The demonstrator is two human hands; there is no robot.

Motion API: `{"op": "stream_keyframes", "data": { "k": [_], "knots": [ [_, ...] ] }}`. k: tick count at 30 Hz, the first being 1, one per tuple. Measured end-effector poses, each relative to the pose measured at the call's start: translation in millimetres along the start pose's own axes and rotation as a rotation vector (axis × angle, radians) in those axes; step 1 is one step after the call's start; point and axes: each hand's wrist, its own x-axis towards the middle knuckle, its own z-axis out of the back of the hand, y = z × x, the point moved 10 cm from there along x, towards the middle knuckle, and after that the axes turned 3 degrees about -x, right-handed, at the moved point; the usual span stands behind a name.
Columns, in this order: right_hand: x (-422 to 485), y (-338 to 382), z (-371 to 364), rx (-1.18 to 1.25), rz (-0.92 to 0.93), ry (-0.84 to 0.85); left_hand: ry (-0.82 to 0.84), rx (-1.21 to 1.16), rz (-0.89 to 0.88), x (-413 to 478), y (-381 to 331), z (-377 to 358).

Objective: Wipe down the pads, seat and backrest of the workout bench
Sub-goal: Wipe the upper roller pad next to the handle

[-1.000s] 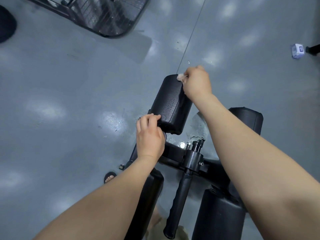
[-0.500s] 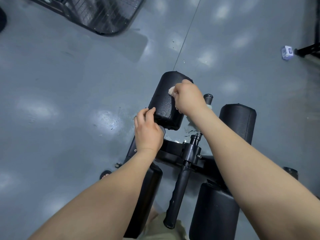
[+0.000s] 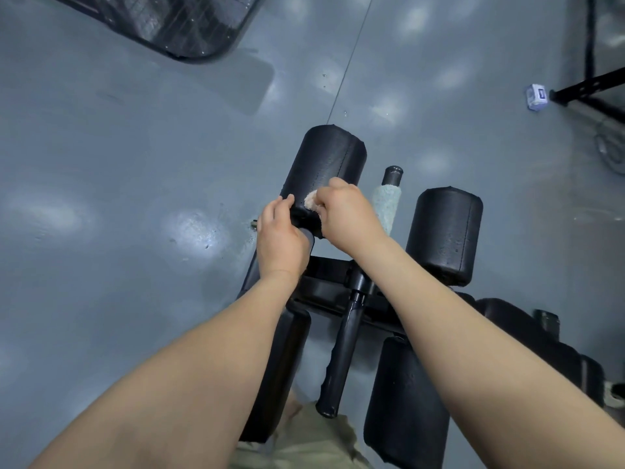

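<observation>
The left hand (image 3: 280, 238) has its grip curled round the near end of the upper-left roller pad (image 3: 324, 157), steadying it. The right hand's (image 3: 348, 214) grip is clamped on a small pinkish cloth (image 3: 313, 202) pressed against that same end. The pad may turn on its bar under a hard rub, and the cloth would skid off, leaving patches unwiped. The pad's black skin looks beaded with wet. Below lies a glossy grey floor (image 3: 118, 164) with damp patches, perhaps slippery underfoot. A small white box (image 3: 537, 96) sits toward its far right edge.
</observation>
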Motion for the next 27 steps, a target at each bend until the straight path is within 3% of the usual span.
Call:
{"op": "stream_keyframes", "data": {
  "k": [18, 24, 27],
  "knots": [
    [-39.2, 17.7, -9.6, -0.169, 0.082, 0.095, 0.0, 0.035, -0.067, -1.2, -5.7, -2.3],
    [9.5, -29.6, 50.3, 0.022, -0.113, -0.147, -0.02, 0.023, -0.088, -0.2, -8.0, -1.1],
    [48.8, -60.4, 66.0, 0.082, -0.223, -0.153, -0.033, 0.011, -0.068, 3.1, -4.8, -2.3]
  ]
}}
